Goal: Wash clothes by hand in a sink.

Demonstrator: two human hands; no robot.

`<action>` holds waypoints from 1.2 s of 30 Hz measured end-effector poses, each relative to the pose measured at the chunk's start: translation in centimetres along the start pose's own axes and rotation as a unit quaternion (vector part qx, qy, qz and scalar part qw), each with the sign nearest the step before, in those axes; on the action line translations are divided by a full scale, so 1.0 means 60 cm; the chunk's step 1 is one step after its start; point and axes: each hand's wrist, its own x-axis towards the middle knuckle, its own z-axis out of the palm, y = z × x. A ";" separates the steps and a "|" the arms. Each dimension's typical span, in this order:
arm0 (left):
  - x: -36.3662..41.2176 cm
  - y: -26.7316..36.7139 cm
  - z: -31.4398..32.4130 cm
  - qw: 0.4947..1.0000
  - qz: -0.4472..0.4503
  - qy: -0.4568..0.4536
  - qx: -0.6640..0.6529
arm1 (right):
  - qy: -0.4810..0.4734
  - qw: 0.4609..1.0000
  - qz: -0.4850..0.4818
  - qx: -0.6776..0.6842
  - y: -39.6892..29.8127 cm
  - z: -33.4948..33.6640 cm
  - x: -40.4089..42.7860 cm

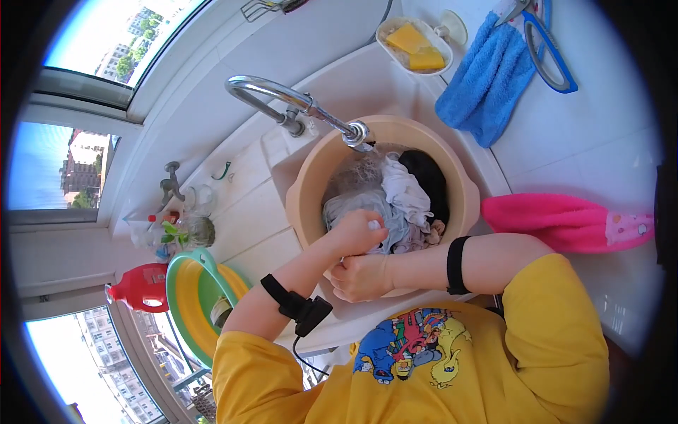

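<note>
A tan plastic basin [463,175] sits in the sink, holding wet laundry in water. My left hand [357,233] is closed over its near side on a pale garment [375,224], a bit of which shows at the fist. Just below it, my right hand [365,276] is curled against the basin's near rim, with pale fabric at its fingers; the two fists almost touch. Beyond them lie a white garment [405,191], a light grey-blue cloth [355,204] and a black garment [426,172]. Water runs from the chrome faucet [357,135] into the basin. My palms are hidden.
A soap dish [382,43] with yellow soap hangs at the back. A blue towel [484,85], scissors [551,55] and a pink towel [540,217] hang at the right. On the left stand a green-yellow collapsible basin [193,312], a red jug [140,286] and a plant jar [200,231].
</note>
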 end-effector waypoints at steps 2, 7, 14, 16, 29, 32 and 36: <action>0.011 -0.009 0.014 0.999 0.033 0.023 0.035 | -0.079 0.997 -0.019 -0.009 0.000 0.000 -0.001; 0.006 -0.018 0.024 0.987 0.059 0.121 0.082 | -0.063 0.997 -0.049 -0.021 0.008 0.014 -0.023; -0.109 -0.048 -0.064 0.739 0.008 0.028 -0.673 | 0.259 0.863 0.327 0.285 0.101 -0.067 0.014; -0.194 -0.053 -0.082 0.717 0.023 0.049 -0.695 | 0.295 0.658 0.491 0.489 0.095 -0.084 0.081; -0.672 -0.283 -0.046 0.566 0.076 0.607 -0.552 | -0.014 0.638 0.280 0.718 -0.102 0.026 0.502; -0.698 -0.366 0.000 0.572 -0.027 0.644 -0.508 | -0.104 0.645 0.300 0.695 -0.177 0.077 0.549; -0.701 -0.432 0.028 0.598 -0.040 0.673 -0.433 | -0.148 0.685 0.258 0.665 -0.227 0.173 0.572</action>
